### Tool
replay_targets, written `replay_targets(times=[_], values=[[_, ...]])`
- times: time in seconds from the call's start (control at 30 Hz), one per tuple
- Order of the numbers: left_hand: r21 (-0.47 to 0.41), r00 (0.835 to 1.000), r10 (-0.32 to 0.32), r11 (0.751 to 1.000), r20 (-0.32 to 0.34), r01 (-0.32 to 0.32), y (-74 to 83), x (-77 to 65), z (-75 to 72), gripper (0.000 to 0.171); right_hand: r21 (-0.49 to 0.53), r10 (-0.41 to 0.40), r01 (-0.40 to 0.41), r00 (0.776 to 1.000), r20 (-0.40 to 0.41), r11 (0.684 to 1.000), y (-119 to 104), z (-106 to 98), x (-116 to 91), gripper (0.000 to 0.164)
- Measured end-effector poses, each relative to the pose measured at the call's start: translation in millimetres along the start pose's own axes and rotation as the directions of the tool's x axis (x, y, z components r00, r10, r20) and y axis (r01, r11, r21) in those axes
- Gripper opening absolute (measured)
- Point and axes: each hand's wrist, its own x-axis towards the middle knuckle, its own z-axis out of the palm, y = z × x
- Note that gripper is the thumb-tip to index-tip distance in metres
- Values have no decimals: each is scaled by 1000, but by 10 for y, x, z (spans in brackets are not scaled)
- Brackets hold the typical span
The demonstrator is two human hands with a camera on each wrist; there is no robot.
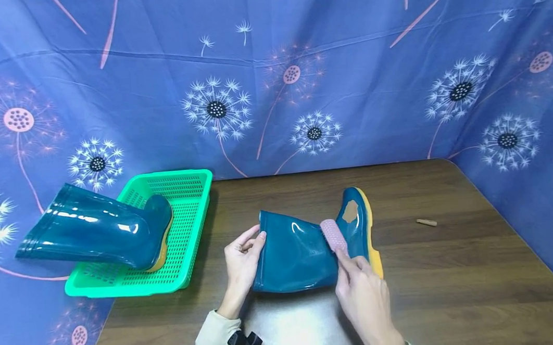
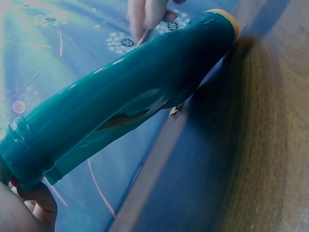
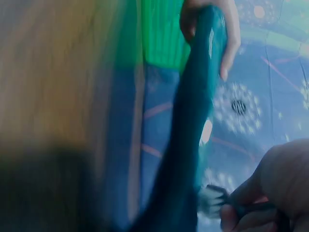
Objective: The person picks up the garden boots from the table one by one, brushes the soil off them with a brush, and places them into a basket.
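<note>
A glossy teal rain boot with a yellow sole lies sideways over the table, its toe pointing away from me. A tan patch shows on its toe. My left hand grips the rim of the shaft, thumb on the upper side; the left wrist view shows its fingers curled at the boot's top end. A pale pink brush rests against the boot at the ankle, bristles toward the shaft. My right hand holds this brush, index finger stretched along it; the handle is hidden in the palm.
At the left stands a green plastic basket with a second teal boot lying in it, its shaft jutting past the basket's side. A small tan stick-like piece lies on the wooden table at right. Patterned blue cloth hangs behind.
</note>
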Motion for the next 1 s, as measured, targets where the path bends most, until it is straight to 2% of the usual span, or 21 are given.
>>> replay_targets(times=[0.13,0.23,0.3,0.4,0.47,0.53,0.6,0.7,0.8,0.9,1.0], values=[[3,1000,5,1000,-11,-5,20,1,-20,32,-45,50,-56,991,-121,997,136,-126,52,27],[9,1000,10,1000,-13,-10,33,11,-21,32,-43,47,-54,986,-159,998,182,-173,90,27],[10,1000,11,1000,-10,-10,35,17,-14,32,-26,4,-8,991,-137,1000,175,-157,98,28],[2,1000,12,1000,-9,-12,38,14,-5,32,1,-69,69,996,-49,998,146,-90,89,30],[0,1000,10,1000,-5,-10,38,4,2,32,5,-84,85,996,-10,996,152,-56,87,30],[3,1000,9,1000,-1,-9,32,-3,10,32,-10,-56,56,998,-22,998,194,-60,93,29],[4,1000,8,1000,2,-8,28,-7,17,32,-32,-3,1,998,-65,999,266,-98,114,28],[7,1000,5,1000,3,-5,13,-3,25,32,-55,87,-96,987,-138,994,393,-186,158,29],[8,1000,-1,1000,5,1,4,-1,26,31,-48,111,-121,978,-179,991,484,-240,196,28],[10,1000,-5,1000,3,5,-3,0,17,31,-27,30,-36,984,-173,999,506,-229,206,27],[16,1000,-7,1000,-4,7,-6,2,10,31,-17,-79,77,990,-115,997,483,-183,198,28]])
